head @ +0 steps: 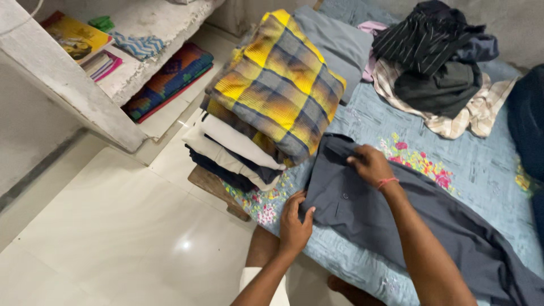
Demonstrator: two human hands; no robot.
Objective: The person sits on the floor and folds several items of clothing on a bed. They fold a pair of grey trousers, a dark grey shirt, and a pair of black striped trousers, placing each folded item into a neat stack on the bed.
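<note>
**Both hands pin grey trousers flat at the bed's near edge**

The grey trousers (396, 221) lie spread across the bed (481, 164), waist toward its near-left corner, legs running off to the right. The left hand (294, 221) pinches the waist at the bed's edge, fingers closed on cloth; the right hand (371, 164) grips the upper waist fold, keeping it taut. A folded stack (266, 107) sits on that corner; loose clothes (436, 68) are heaped by the far edge.

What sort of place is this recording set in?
Probably a home bedroom: a bed with a blue floral bedsheet, a stack of folded clothes, a heap of unfolded garments and a white tiled floor.
</note>
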